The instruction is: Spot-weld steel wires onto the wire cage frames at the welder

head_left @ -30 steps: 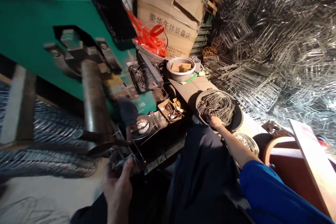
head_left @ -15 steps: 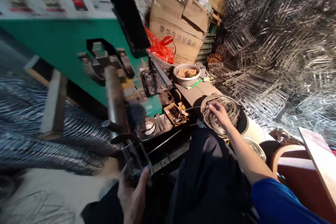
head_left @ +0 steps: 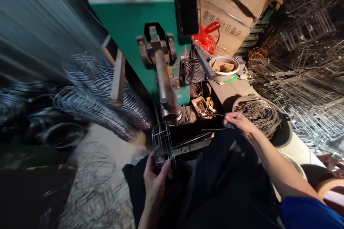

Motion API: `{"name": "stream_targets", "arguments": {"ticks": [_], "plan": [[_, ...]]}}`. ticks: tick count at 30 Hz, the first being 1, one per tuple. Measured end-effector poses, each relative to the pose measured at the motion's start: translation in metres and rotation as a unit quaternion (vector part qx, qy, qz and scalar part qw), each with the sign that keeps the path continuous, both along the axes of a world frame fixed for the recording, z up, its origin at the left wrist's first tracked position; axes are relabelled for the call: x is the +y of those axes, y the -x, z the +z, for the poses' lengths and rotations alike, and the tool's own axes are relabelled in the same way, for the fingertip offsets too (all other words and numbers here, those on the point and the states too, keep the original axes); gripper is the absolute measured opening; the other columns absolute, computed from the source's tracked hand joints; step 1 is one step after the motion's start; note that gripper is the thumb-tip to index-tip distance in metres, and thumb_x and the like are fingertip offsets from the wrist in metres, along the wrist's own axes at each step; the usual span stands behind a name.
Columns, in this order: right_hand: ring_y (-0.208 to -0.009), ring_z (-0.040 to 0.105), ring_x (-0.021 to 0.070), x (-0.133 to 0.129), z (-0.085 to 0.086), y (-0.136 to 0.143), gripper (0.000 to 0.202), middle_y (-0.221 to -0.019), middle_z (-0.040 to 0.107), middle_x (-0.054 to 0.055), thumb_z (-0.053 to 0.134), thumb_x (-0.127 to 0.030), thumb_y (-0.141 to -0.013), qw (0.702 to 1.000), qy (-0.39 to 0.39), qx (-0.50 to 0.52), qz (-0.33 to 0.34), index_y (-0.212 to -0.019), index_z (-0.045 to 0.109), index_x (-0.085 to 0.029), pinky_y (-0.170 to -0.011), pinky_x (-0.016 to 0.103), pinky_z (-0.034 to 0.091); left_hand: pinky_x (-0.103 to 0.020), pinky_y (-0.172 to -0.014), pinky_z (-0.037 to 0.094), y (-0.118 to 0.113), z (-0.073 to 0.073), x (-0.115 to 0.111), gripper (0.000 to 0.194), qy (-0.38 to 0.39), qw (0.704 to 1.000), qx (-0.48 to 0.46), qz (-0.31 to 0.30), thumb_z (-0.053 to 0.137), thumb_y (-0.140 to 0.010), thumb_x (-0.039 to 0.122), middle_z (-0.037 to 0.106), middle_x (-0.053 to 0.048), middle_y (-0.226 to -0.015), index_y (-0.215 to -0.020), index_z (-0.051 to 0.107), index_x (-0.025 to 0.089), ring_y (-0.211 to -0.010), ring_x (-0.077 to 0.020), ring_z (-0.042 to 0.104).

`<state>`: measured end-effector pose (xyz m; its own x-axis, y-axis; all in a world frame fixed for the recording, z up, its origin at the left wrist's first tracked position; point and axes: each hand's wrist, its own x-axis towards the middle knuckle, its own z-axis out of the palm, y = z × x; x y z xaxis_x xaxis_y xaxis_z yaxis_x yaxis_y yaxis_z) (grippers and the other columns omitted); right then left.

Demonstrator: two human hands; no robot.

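Note:
My left hand (head_left: 157,175) is closed on the near end of a small wire basket (head_left: 162,139), a frame of thin metal rods. The basket is tilted, just below the free end of the machine's round metal arm (head_left: 164,82). My right hand (head_left: 240,122) is pinched closed above my dark-trousered right knee. From its fingertips a thin wire (head_left: 217,115) seems to run left, in front of the parts box. Right of that hand sits a round tub (head_left: 286,128) holding a coil of bent wire pieces (head_left: 259,112).
A green machine (head_left: 118,21) stands ahead, with a black phone (head_left: 186,3) on its front. Stacked wire rings (head_left: 99,107) lean at left. A cardboard box (head_left: 225,18), a red bag (head_left: 206,39) and a white bowl (head_left: 224,75) are behind. Wire racks (head_left: 309,78) pile up at right.
My right hand has come away from the wire coil in the tub, back toward my knee. My left hand still holds the wire basket. The view has turned left.

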<state>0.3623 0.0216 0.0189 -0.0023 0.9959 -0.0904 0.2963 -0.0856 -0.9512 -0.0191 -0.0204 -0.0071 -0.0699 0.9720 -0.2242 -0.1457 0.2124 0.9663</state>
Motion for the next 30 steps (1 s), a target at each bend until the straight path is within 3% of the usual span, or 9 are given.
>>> {"name": "stream_targets", "arguments": {"ticks": [3,6,13,17,23,30], "plan": [[-0.070,0.052,0.0155,-0.002,0.012,-0.007,0.049,-0.074,0.062,0.004,0.061,-0.064,-0.084,0.999,-0.025,-0.032,0.004,-0.082,0.075,-0.017,-0.067,0.028,0.039,-0.018,-0.040,0.043,0.009,-0.004,-0.002,0.069,-0.001,1.000,-0.020,0.013,0.078,-0.074,0.034,0.051,0.008,-0.065,-0.136,0.049,0.022,-0.043,-0.0073,0.049],[-0.069,0.051,0.0153,0.008,0.018,0.003,0.050,-0.073,0.060,0.002,0.061,-0.065,-0.083,0.999,-0.018,-0.040,0.017,-0.093,0.073,-0.017,-0.067,0.028,0.039,-0.019,-0.039,0.044,0.003,-0.008,-0.003,0.068,-0.006,0.999,-0.035,0.006,0.079,-0.074,0.033,0.052,0.007,-0.070,-0.135,0.049,0.022,-0.043,-0.0068,0.050],[-0.072,0.051,0.0155,0.016,0.003,0.040,0.046,-0.075,0.060,0.002,0.063,-0.064,-0.082,0.997,-0.058,-0.005,-0.048,-0.077,0.066,-0.018,-0.069,0.028,0.039,-0.019,-0.041,0.045,-0.025,-0.005,-0.006,0.071,-0.005,1.000,-0.019,0.001,0.078,-0.076,0.035,0.053,0.007,-0.071,-0.136,0.046,0.020,-0.045,-0.0066,0.051],[-0.060,0.038,0.0114,0.009,-0.013,0.065,0.049,-0.061,0.042,-0.002,0.065,-0.058,-0.083,0.992,-0.079,0.040,-0.087,-0.059,0.050,-0.018,-0.059,0.026,0.031,-0.017,-0.040,0.043,-0.030,-0.007,-0.005,0.071,-0.003,0.999,-0.033,0.005,0.079,-0.075,0.036,0.052,0.007,-0.073,-0.135,0.045,0.020,-0.044,-0.0056,0.051],[-0.056,0.027,0.0095,0.022,-0.025,0.093,0.057,-0.056,0.031,-0.005,0.073,-0.057,-0.073,0.993,-0.084,0.041,-0.072,-0.052,0.037,-0.019,-0.055,0.026,0.024,-0.018,-0.041,0.043,-0.034,-0.008,-0.004,0.071,-0.017,0.999,-0.032,-0.006,0.076,-0.080,0.034,0.052,0.008,-0.067,-0.138,0.040,0.018,-0.043,-0.0061,0.050],[-0.055,0.025,0.0094,0.037,-0.019,0.100,0.061,-0.053,0.027,-0.005,0.073,-0.062,-0.069,0.997,-0.066,0.014,-0.046,-0.049,0.033,-0.020,-0.054,0.027,0.022,-0.018,-0.041,0.044,-0.034,-0.008,0.005,0.073,-0.015,0.999,-0.037,-0.002,0.078,-0.077,0.036,0.051,0.009,-0.067,-0.138,0.040,0.019,-0.043,-0.0062,0.049]]}}
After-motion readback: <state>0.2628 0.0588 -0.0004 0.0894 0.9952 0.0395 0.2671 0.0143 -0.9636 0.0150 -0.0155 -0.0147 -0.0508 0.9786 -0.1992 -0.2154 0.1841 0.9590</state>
